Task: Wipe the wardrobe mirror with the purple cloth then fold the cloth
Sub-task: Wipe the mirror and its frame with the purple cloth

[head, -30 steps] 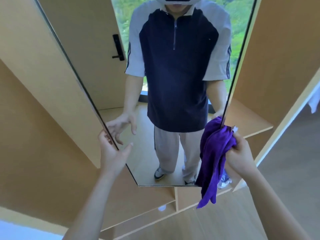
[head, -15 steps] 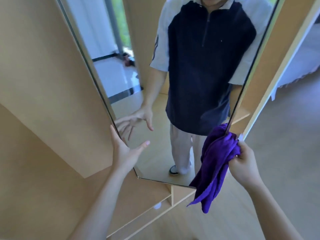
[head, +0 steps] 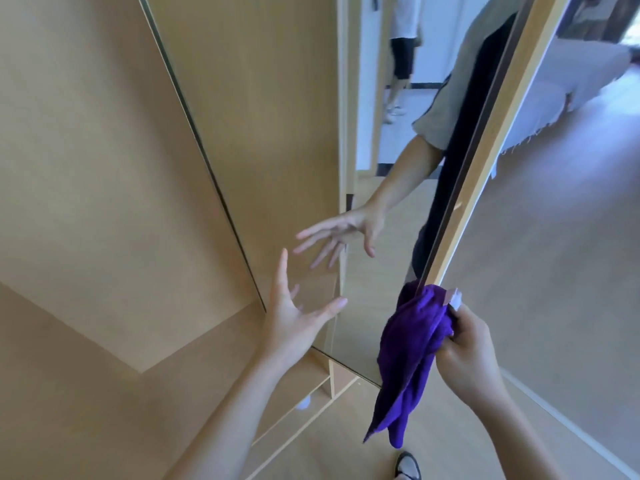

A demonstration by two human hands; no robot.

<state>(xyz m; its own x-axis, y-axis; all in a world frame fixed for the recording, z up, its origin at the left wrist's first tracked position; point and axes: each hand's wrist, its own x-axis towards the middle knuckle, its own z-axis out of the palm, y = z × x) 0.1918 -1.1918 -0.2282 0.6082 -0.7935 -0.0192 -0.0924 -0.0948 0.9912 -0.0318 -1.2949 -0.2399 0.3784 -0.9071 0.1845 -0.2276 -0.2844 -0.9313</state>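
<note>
Head camera showed the right hand [head: 467,344] clutching the bunched purple cloth [head: 412,344] at the wardrobe mirror [head: 311,150] edge, likely for wiping; the left hand [head: 294,313] hovered open, empty.

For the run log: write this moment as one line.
left hand: open, empty, near mirror | right hand: gripping bunched purple cloth at mirror's right edge | cloth: hanging, unfolded
</note>
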